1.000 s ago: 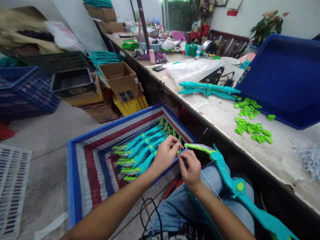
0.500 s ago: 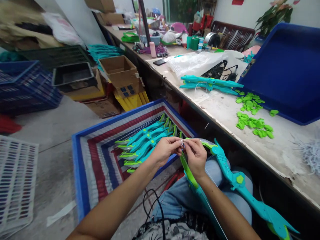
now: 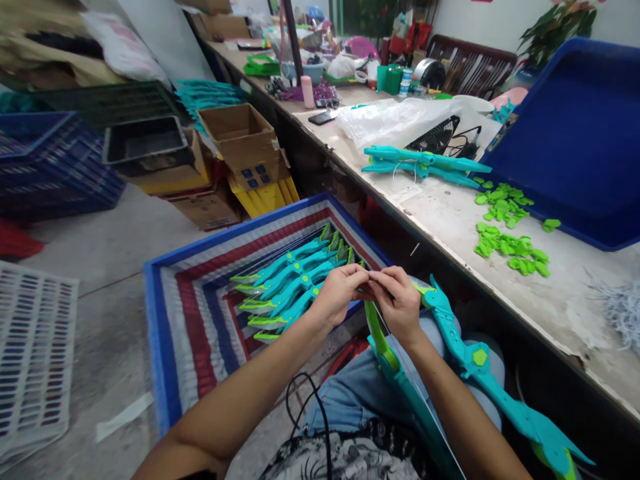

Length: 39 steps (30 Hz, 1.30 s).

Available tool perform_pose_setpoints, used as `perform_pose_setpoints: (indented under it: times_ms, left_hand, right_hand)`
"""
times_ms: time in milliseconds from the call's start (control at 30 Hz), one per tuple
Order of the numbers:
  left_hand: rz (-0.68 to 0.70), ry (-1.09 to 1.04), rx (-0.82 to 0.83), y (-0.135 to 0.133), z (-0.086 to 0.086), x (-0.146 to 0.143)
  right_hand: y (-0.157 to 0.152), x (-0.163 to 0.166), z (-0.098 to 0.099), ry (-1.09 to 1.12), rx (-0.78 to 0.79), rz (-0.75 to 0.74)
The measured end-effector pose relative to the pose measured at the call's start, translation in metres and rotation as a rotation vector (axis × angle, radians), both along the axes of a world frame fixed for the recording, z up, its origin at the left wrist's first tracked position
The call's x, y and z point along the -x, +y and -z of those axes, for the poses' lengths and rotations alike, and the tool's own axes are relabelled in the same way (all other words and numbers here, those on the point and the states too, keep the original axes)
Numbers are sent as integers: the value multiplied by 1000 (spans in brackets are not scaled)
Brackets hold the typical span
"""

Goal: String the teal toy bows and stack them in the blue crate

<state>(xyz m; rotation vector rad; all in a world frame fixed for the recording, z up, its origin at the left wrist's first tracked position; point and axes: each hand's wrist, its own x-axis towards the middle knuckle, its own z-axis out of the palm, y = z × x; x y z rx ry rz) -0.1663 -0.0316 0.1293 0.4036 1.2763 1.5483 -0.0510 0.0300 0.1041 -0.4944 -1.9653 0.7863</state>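
— What do we have in our hands?

— Our left hand [image 3: 341, 291] and our right hand [image 3: 400, 301] meet over our lap, fingertips touching. Both pinch the green tip of a toy bow [image 3: 453, 347], where a thin string [image 3: 425, 400] is attached. The tip itself is hidden between the fingers, so we cannot tell how the string sits there.

— And where is the bow lying?

— It rests across our knees, on the jeans [image 3: 355, 407]. The teal body runs from our hands toward 4 o'clock, and a second green limb goes down toward 6 o'clock.

— What is around us?

— At 9 o'clock from our hands, on the floor, stands a blue crate [image 3: 153, 320] with a row of finished bows [image 3: 290, 283] inside. At 2 o'clock, on the surface [image 3: 450, 230], we see small green parts [image 3: 505, 243] in loose heaps, near a blue tray [image 3: 575, 153]. Two more teal bows [image 3: 420, 165] lie at 1 o'clock, just beside a small fan [image 3: 435, 137].
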Motion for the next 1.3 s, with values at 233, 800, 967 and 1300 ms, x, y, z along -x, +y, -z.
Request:
perform_pose_setpoints:
  times_ms: [233, 800, 967, 1300]
  left_hand:
    - [170, -26, -24, 1, -3, 6]
    - [350, 609, -55, 0, 2, 6]
    - [330, 809, -54, -3, 6, 2]
    - [-86, 636, -214, -39, 39, -17]
  right_hand:
    - [17, -7, -5, -102, -129, -49]
    - [16, -26, 2, -86, 100, -89]
    - [17, -26, 5, -224, -160, 18]
    - [37, -108, 21, -492, 31, 204]
